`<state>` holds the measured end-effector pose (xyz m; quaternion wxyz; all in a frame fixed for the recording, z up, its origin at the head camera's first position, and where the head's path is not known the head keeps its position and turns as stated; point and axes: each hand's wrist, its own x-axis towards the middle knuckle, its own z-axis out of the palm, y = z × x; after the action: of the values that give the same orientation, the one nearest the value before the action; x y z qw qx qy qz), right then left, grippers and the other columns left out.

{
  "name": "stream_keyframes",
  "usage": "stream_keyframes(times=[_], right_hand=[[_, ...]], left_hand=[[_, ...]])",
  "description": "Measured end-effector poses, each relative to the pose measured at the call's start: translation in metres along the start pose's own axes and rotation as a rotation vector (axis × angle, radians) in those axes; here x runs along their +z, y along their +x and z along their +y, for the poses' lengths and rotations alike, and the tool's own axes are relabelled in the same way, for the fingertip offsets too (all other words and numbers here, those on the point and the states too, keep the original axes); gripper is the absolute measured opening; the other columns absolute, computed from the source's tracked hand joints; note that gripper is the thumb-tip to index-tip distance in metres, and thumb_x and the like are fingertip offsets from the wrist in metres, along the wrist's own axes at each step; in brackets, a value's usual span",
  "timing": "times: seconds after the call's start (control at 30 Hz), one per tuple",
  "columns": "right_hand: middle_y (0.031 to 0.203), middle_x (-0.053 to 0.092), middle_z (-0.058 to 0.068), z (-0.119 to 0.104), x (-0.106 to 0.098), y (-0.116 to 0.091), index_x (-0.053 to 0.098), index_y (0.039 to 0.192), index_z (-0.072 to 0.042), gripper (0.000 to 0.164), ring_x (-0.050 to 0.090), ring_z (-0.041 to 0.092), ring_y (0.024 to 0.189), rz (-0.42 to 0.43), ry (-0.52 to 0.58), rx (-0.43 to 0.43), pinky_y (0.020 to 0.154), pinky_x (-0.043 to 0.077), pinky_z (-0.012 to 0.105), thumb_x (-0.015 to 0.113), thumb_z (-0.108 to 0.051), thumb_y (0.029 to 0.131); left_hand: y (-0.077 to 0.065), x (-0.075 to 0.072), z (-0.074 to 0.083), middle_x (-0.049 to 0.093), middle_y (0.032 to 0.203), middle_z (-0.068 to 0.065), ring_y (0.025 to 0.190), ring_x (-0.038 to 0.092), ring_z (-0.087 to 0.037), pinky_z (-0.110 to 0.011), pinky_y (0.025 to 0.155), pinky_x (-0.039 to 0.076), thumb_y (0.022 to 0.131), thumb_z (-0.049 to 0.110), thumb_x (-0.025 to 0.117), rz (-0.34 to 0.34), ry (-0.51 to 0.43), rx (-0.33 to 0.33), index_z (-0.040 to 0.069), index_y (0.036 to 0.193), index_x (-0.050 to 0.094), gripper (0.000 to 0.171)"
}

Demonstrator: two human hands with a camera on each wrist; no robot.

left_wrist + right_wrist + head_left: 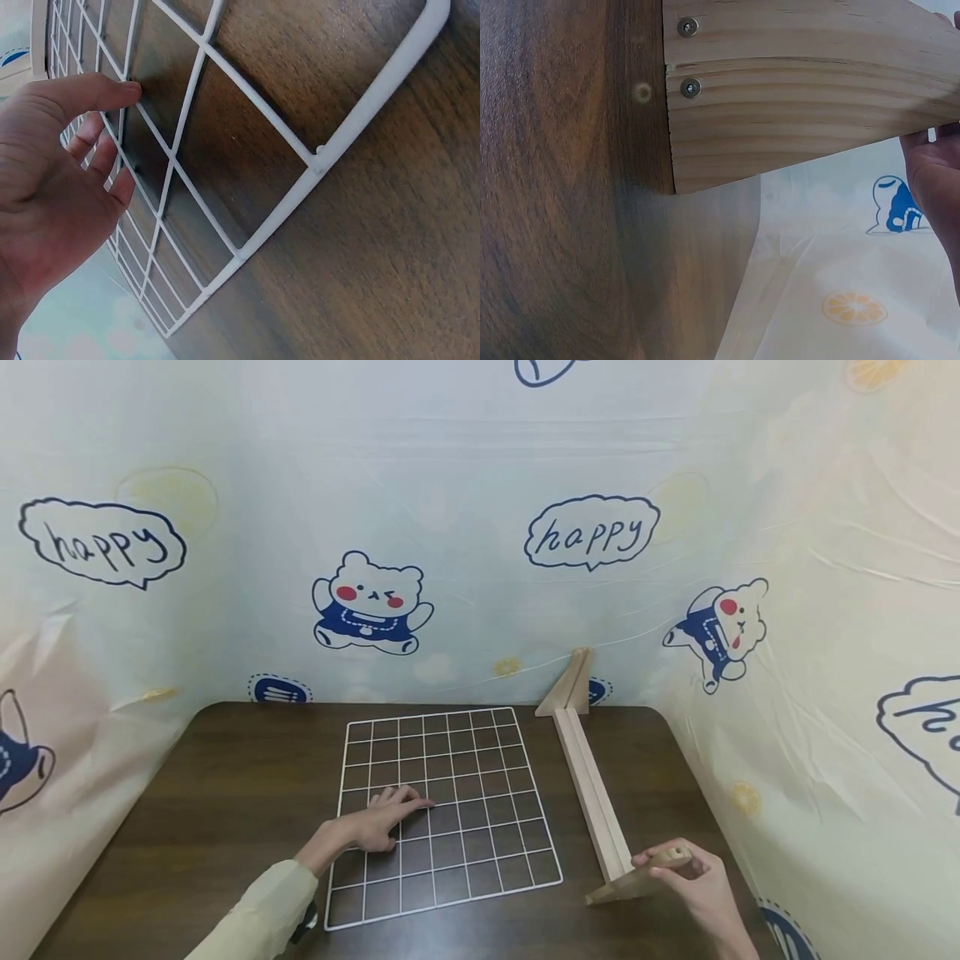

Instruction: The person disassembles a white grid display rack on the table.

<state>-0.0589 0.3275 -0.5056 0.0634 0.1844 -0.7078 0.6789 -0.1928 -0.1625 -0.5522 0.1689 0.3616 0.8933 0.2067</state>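
Observation:
A white wire grid panel (480, 775) lies flat on the dark wooden table. My left hand (384, 818) rests over its left-centre part, fingers loosely spread and fingertips right at the wires. In the left wrist view the thumb (120, 92) overlaps one wire. To the right stands a pale wooden frame, a long grooved bar (592, 789) with a triangular wooden foot at each end. My right hand (697, 877) grips the raised tip of the near foot (637, 881) between thumb and fingers. Two screw heads show on this foot (795, 90) in the right wrist view.
The far triangular foot (570, 685) stands at the table's back edge. A printed curtain (480, 527) with bears and lettering hangs behind and along both sides of the table (225, 810). A dark band shows at the left sleeve's cuff.

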Motion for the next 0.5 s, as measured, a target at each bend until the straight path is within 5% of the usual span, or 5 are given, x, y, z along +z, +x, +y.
stream_keyframes(times=[0.5], right_hand=[[0.094, 0.071, 0.018, 0.0011, 0.0051, -0.0007, 0.064, 0.100, 0.007, 0.022, 0.069, 0.026, 0.091, 0.031, 0.012, 0.019, 0.082, 0.052, 0.026, 0.059, 0.020, 0.083]], left_hand=[[0.0058, -0.0030, -0.0004, 0.036, 0.133, -0.010, 0.115, 0.035, -0.033, -0.055, 0.093, 0.032, 0.066, -0.020, 0.061, -0.027, 0.037, -0.012, 0.010, 0.144, 0.041, 0.086]])
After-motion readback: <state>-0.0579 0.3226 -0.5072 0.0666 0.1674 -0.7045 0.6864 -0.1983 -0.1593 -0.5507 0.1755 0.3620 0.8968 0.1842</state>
